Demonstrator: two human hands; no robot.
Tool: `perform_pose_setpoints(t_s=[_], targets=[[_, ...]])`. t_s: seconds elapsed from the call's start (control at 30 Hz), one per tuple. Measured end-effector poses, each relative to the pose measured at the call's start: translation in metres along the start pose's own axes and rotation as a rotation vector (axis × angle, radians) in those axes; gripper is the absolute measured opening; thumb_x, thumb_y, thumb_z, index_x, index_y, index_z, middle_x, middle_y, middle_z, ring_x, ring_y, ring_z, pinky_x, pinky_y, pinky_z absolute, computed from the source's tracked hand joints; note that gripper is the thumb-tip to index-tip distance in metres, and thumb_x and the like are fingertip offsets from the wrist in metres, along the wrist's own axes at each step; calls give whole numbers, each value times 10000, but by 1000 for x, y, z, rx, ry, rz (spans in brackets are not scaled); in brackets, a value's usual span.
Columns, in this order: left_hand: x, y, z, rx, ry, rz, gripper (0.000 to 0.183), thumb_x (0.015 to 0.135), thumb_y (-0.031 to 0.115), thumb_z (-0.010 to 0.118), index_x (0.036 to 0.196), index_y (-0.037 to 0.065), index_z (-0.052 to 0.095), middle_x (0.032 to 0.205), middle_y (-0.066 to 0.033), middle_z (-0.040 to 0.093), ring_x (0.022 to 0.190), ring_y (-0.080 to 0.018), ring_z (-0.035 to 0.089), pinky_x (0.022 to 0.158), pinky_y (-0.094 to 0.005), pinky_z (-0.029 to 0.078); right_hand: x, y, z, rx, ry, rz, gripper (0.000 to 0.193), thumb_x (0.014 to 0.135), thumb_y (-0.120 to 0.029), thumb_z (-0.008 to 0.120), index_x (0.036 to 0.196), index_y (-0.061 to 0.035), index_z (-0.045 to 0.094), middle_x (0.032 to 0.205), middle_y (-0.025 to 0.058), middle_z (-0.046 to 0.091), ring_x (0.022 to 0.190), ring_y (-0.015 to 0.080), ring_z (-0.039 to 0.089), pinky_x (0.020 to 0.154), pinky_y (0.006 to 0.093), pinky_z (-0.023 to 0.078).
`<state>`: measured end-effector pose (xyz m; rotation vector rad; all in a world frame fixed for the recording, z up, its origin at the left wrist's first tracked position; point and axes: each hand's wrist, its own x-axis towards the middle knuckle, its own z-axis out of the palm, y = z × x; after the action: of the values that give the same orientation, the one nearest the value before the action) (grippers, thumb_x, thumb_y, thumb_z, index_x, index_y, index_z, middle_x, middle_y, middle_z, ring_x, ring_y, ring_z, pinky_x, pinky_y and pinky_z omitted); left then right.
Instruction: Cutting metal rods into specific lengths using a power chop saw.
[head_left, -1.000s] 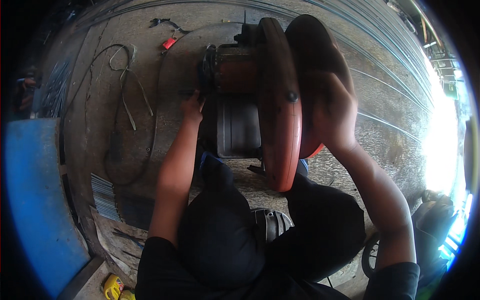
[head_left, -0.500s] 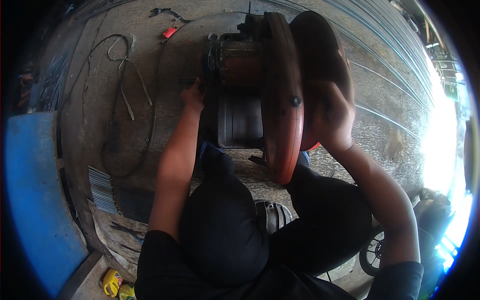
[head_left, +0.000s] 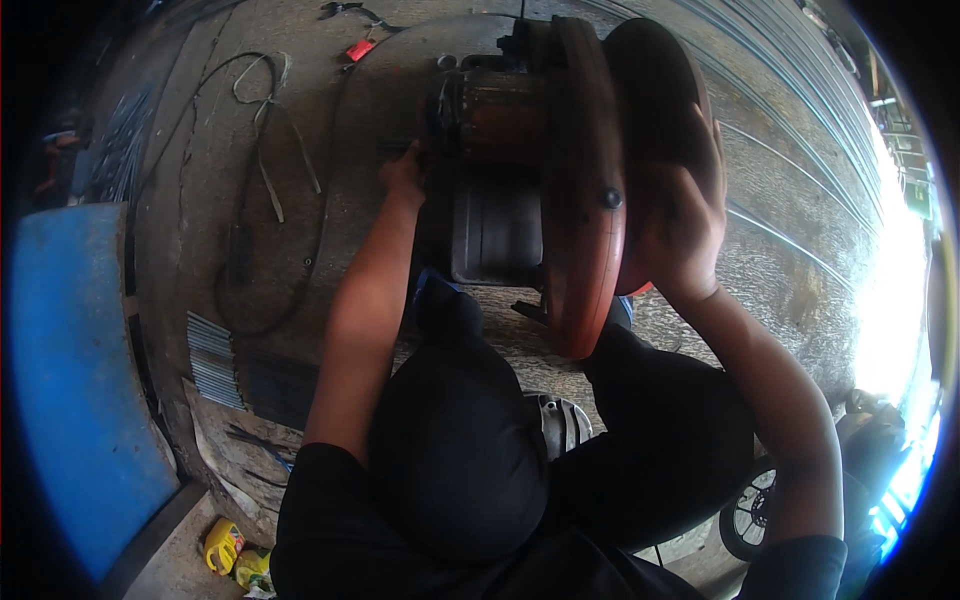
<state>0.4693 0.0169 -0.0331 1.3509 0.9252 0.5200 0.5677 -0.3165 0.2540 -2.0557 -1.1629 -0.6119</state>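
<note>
Machine (head_left: 583,190) and yellow bottle (head_left: 223,545) have shifted up-frame; cannot tell whether right fingers (head_left: 715,170) or left fingers (head_left: 408,162) grip.

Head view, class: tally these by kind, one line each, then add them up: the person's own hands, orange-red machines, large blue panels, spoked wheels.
Hands: 2 (left hand, right hand)
Orange-red machine: 1
Large blue panel: 1
Spoked wheel: 1, partly hidden
Total: 5
</note>
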Motion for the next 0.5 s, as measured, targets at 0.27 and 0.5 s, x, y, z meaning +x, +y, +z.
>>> perform_pose_setpoints(t_s=[0.27,0.5], targets=[[-8,25,6,-136,87,-281,296,830,161,727,968,-61,588,867,-111,642,712,-212,635,573,-324,499,-1,-2,-2,28,-9,37,165,684,-8,611,827,-69,665,1296,226,523,1252,446,449,1084,565,315],[-1,10,4,-313,111,-342,272,832,163,723,966,-37,597,882,-110,638,696,-205,630,562,-316,503,2,-6,-5,68,-18,49,130,701,1,614,800,-68,662,1120,167,615,1159,430,521,1077,569,318]])
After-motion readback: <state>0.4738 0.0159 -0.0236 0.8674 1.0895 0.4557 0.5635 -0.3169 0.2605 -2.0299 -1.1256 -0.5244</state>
